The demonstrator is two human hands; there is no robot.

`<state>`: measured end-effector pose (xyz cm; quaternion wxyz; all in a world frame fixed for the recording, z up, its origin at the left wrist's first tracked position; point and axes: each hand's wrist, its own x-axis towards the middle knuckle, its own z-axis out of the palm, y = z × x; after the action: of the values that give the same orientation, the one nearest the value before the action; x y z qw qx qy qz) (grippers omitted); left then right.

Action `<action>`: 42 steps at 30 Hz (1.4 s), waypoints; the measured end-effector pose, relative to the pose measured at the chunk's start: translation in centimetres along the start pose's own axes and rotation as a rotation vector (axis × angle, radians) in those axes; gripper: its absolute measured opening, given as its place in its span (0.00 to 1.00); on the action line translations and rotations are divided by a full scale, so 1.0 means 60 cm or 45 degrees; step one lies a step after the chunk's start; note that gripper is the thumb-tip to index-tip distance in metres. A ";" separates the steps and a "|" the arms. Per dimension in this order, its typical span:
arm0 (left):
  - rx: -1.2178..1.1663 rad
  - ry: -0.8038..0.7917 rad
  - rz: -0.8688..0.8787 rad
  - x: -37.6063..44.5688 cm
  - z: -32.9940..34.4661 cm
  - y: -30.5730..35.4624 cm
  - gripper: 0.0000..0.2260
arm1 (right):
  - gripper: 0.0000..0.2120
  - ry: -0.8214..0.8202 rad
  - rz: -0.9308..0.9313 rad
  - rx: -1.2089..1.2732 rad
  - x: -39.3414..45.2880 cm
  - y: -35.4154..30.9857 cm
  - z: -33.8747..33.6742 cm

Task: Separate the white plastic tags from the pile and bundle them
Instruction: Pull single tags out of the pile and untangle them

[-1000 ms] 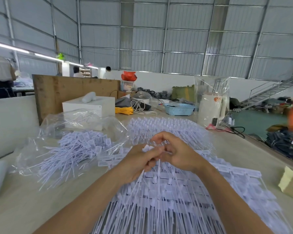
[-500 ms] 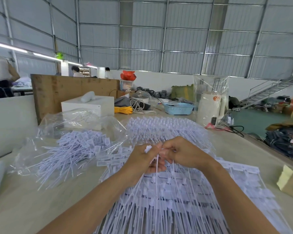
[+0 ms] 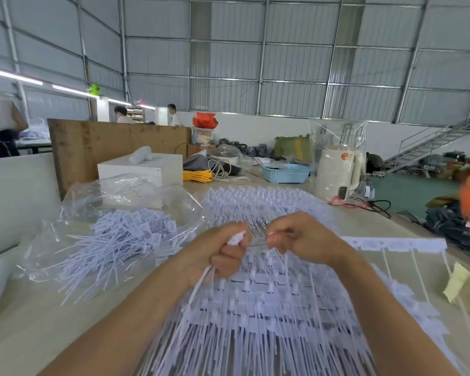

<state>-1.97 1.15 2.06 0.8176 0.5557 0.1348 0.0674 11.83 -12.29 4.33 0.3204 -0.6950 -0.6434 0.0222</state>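
White plastic tags point(image 3: 261, 302), moulded in joined rows: each has a small flat head and a long thin tail. The main pile lies on the pale surface point(image 3: 30, 316) straight ahead, fanned toward the viewer, with tails running under both forearms. A second, loose heap point(image 3: 125, 240) sits to the left in an open clear bag point(image 3: 125, 191).

Hands: left hand point(image 3: 217, 256) curled round a gathered bunch of tails, heads showing white at the knuckles. Right hand point(image 3: 299, 237) pinches tag heads just beside it; the two hands are close, a thin strand between them.

Handling, judged: very light, springy, smooth and likely slippery in a bunch; tails flex and tangle easily, and the joints between heads probably snap with a twist. Best held at the heads, where stiffness is greatest, tails left hanging.
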 end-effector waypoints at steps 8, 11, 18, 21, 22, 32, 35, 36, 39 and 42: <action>-0.483 0.087 0.015 0.026 -0.022 -0.023 0.16 | 0.09 0.500 -0.025 0.188 -0.016 -0.042 -0.061; -0.408 0.160 -0.034 0.033 -0.023 -0.032 0.19 | 0.10 0.694 -0.088 0.195 -0.012 -0.057 -0.071; -0.418 0.169 0.018 0.031 -0.022 -0.033 0.18 | 0.11 0.055 0.038 0.082 0.036 -0.060 0.001; -0.416 0.112 0.064 0.030 -0.021 -0.032 0.22 | 0.12 -0.087 0.099 -0.005 0.053 -0.042 0.052; -0.411 0.093 0.088 0.031 -0.021 -0.031 0.24 | 0.13 -0.077 0.137 0.072 0.055 -0.039 0.059; 0.207 0.248 0.397 0.028 -0.014 -0.041 0.06 | 0.22 0.069 0.024 0.269 0.040 -0.011 0.062; 0.229 0.304 0.505 0.028 -0.011 -0.040 0.03 | 0.16 0.170 0.086 0.036 0.031 0.014 0.057; 0.228 0.313 0.534 0.028 -0.009 -0.040 0.04 | 0.11 0.135 0.131 -0.020 0.027 0.019 0.052; 0.274 0.333 0.554 0.030 -0.002 -0.043 0.05 | 0.13 0.035 0.129 0.018 0.019 0.026 0.050; 0.258 0.323 0.508 0.028 0.005 -0.044 0.07 | 0.11 0.135 0.048 0.035 0.020 0.021 0.050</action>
<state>-0.41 0.33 -0.52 0.7048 0.6375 0.1299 0.2827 11.81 -9.93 1.82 0.3631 -0.7026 -0.6120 0.0004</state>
